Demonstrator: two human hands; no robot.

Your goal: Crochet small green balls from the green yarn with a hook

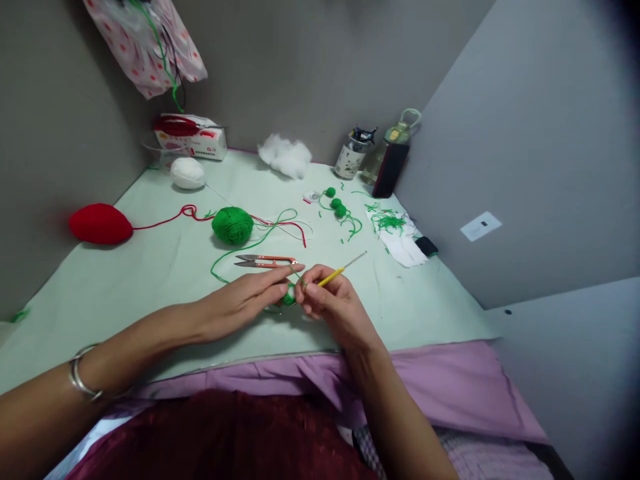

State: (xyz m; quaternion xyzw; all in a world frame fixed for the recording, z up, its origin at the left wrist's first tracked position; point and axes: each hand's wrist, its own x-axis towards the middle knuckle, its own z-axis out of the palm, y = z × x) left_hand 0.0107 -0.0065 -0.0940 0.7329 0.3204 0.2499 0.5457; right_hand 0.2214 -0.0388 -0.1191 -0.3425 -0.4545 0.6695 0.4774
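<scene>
My left hand pinches a small green crocheted piece near the table's front edge, its forefinger stretched out with a strand of green yarn at the tip. Close against it, my right hand is closed around a yellow-handled crochet hook, whose metal shaft points up and to the right. The right fingertips also meet at the strand beside the piece. Part of the piece is hidden by my fingers. Just beyond my left hand lie orange-handled thread snips. From the green yarn ball, a strand loops over the table.
A red yarn ball and a white yarn ball sit to the left. White stuffing, small green balls, a pen cup, a bottle and a phone stand farther back. Green scraps cover white paper.
</scene>
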